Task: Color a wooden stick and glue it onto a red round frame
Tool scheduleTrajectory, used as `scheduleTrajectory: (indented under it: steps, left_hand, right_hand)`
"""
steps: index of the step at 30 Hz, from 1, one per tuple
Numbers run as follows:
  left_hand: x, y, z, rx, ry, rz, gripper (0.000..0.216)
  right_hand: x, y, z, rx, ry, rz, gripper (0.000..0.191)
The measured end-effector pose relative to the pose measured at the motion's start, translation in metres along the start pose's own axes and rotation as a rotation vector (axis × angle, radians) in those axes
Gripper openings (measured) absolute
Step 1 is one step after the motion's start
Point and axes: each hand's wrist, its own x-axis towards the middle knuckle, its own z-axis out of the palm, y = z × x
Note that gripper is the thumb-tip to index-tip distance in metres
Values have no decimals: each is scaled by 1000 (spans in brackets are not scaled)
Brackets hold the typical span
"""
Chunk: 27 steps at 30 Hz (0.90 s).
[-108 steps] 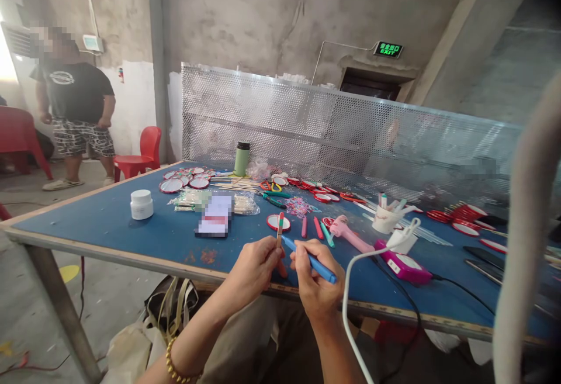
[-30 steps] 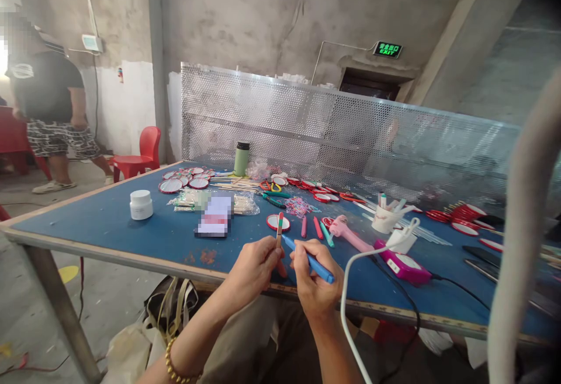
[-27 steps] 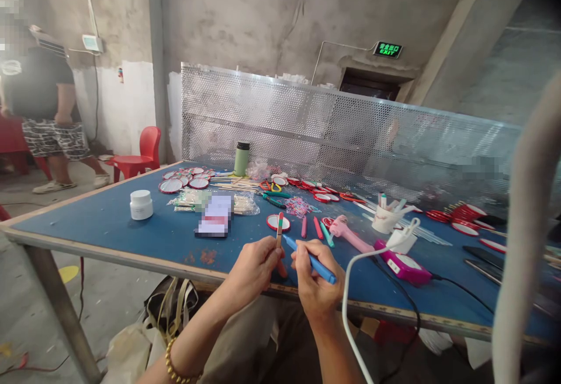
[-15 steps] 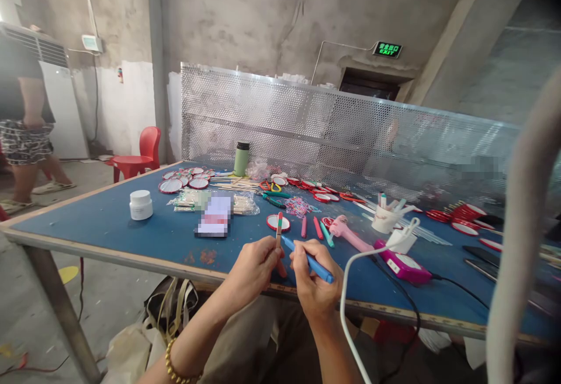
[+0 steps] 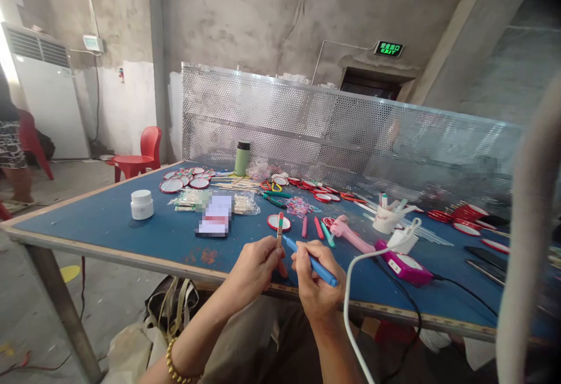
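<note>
My left hand (image 5: pixel 255 262) pinches a flat wooden craft stick (image 5: pixel 279 229) upright near the table's front edge; its upper end is coloured red and green. Between the fingers of my right hand (image 5: pixel 319 279) sits a blue marker pen (image 5: pixel 322 270), its tip pointing left at the stick. Whether the tip touches the wood I cannot tell. Just behind the stick lies a red-rimmed white disc (image 5: pixel 272 222). Pink, red and green markers (image 5: pixel 318 227) lie beyond my right hand, beside a pink glue gun (image 5: pixel 350 235).
A phone (image 5: pixel 214 214) and a white jar (image 5: pixel 141 205) are to the left. Behind stand a green bottle (image 5: pixel 242 159), pliers (image 5: pixel 274 200) and a perforated metal screen (image 5: pixel 272 115). On the right are a paper cup (image 5: pixel 385 220), a purple power strip (image 5: pixel 405 264) and a white cable (image 5: pixel 347 308).
A person at the far left has moved further left, partly out of view. My hands, the stick and the marker hold nearly the same positions.
</note>
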Motion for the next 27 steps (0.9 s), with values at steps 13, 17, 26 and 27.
scheduleTrajectory:
  steps: [13, 17, 26, 27]
  left_hand:
    - [0, -1, 1, 22, 17, 16, 36]
    - [0, 0, 1, 38, 14, 24, 36]
    - [0, 0, 0, 34, 8, 24, 33]
    - [0, 0, 0, 39, 8, 22, 32]
  right_hand:
    - [0, 0, 0, -16, -33, -24, 7]
    - [1, 0, -1, -48, -34, -36, 7]
    - [0, 0, 0, -25, -17, -25, 9]
    - [0, 0, -1, -14, -20, -19, 9]
